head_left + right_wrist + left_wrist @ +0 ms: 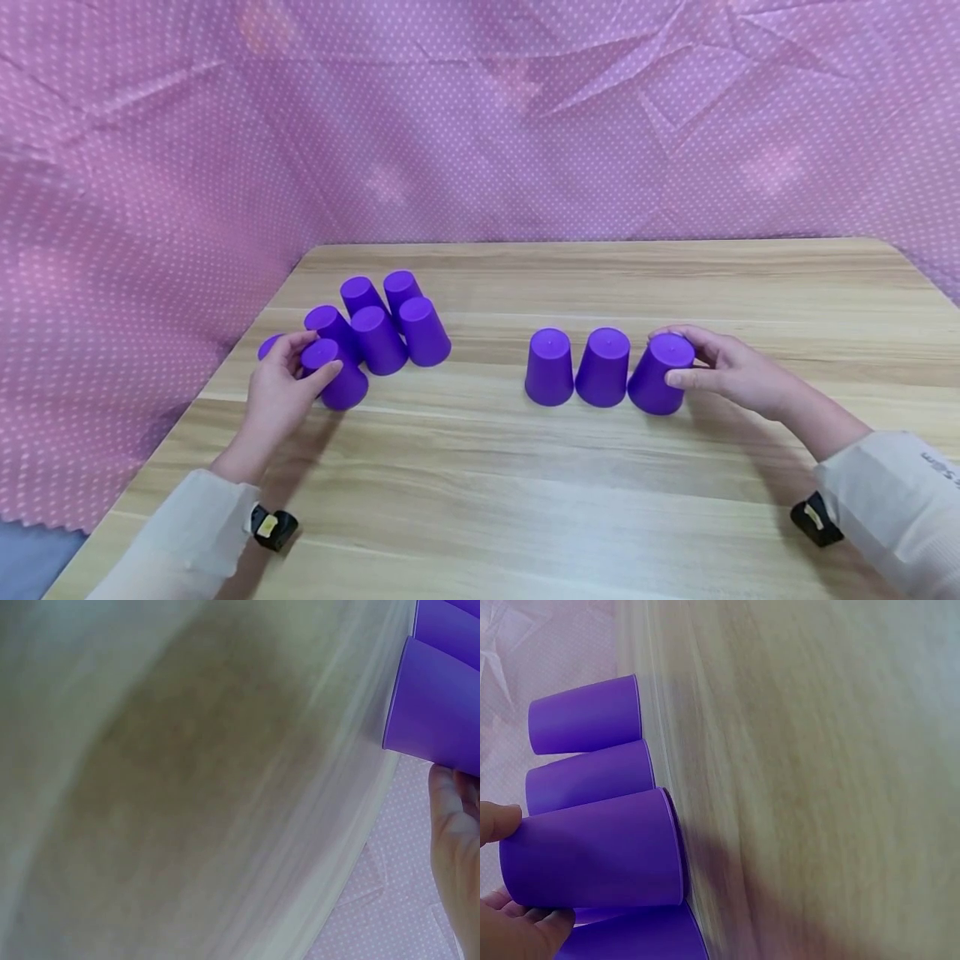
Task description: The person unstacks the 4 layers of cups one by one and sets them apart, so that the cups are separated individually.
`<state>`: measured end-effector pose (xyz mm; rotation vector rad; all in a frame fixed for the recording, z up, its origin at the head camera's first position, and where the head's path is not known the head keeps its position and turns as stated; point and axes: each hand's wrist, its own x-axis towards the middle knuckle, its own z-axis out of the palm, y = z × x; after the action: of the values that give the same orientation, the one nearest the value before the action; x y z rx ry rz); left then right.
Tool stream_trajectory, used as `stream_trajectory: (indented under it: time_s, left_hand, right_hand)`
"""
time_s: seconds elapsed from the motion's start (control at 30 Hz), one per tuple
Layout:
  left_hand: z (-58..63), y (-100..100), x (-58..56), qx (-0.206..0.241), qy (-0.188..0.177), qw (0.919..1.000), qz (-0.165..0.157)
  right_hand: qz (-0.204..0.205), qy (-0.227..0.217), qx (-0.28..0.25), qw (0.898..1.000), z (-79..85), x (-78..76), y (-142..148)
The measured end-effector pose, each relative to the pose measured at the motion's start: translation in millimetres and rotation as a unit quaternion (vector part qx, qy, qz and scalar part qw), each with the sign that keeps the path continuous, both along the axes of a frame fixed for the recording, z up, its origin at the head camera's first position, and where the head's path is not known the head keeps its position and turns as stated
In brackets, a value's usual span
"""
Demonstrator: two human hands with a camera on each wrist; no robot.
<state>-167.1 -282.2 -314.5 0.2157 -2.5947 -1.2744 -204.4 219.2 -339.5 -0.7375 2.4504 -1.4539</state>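
Observation:
On the left of the table, my left hand [279, 390] pinches the upper part of an upside-down purple cup [345, 387], thumb on the near side and fingers on the far side. This cup [592, 851] is at the front of a cluster of several like it; one purple cup [271, 345] is mostly hidden behind the hand. Toward the right, my right hand [738, 371] grips the end purple cup [654, 385] of a row of three, all mouth down. In the right wrist view, the fingers meet that cup [435, 712] near its base end.
Two more cups of the row, a middle one [603, 371] and a left one [549, 371], stand close together. Behind the left-hand cup are other purple cups [426, 333]. A pink dotted cloth [480, 150] hangs behind the wooden table [465, 492].

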Motion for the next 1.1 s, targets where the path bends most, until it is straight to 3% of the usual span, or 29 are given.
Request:
stream_trajectory:
  time_s: [0.43,1.1]
  left_hand:
    - [-5.9,-4.3,0.1,0.005,-0.006,0.9999,0.01]
    - [-1.5,-3.0,0.3,-0.026,0.009,0.9996,0.004]
  right_hand:
    - [0.003,0.0,-0.002,1.0,0.2,0.7,-0.3]
    - [0.002,-0.007,-0.01,1.0,-1.6,0.9,0.1]
